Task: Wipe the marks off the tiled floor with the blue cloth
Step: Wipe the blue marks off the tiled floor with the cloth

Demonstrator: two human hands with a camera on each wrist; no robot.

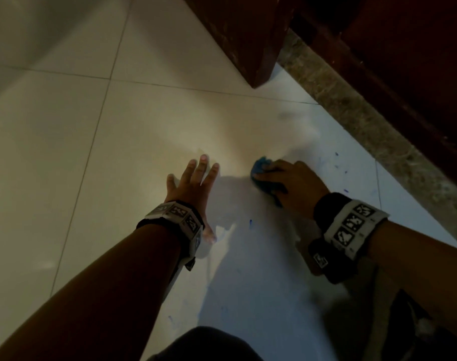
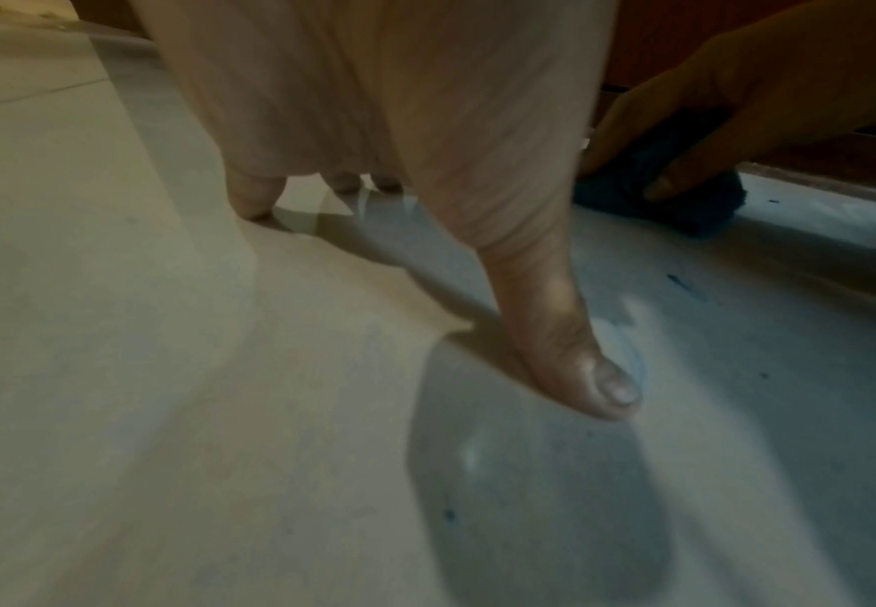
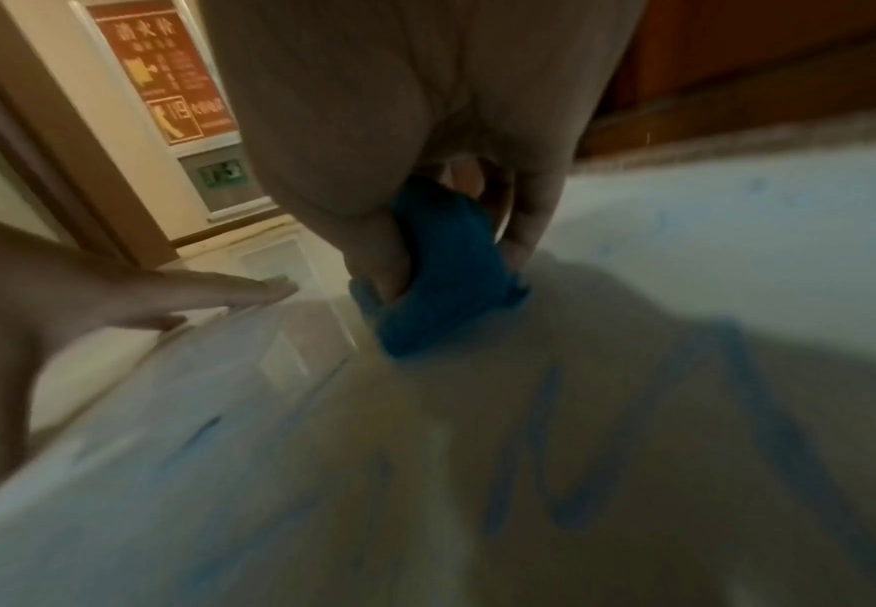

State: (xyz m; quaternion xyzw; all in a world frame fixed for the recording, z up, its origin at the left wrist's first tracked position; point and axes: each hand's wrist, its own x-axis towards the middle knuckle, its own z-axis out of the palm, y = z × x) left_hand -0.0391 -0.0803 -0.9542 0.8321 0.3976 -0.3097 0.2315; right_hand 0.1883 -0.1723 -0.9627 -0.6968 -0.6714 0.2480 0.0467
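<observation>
My right hand [image 1: 287,182] grips a bunched blue cloth [image 1: 261,169] and holds it down on the pale tiled floor [image 1: 133,131]. The right wrist view shows the blue cloth [image 3: 441,271] squeezed between thumb and fingers. My left hand [image 1: 193,178] lies flat on the floor just left of the cloth, fingers spread straight; its thumb [image 2: 576,361] touches the tile. Small blue marks [image 1: 340,165] dot the floor to the right of the cloth, and one blue mark [image 1: 250,223] lies between my wrists. Blurred blue streaks [image 3: 545,443] show near my right wrist.
A dark wooden furniture piece [image 1: 243,35] stands on the floor ahead. A speckled stone threshold [image 1: 373,126] and dark wood door [image 1: 417,61] run along the right. My dark-clothed knee [image 1: 209,345] is at the bottom. A wall sign [image 3: 165,74] appears in the right wrist view.
</observation>
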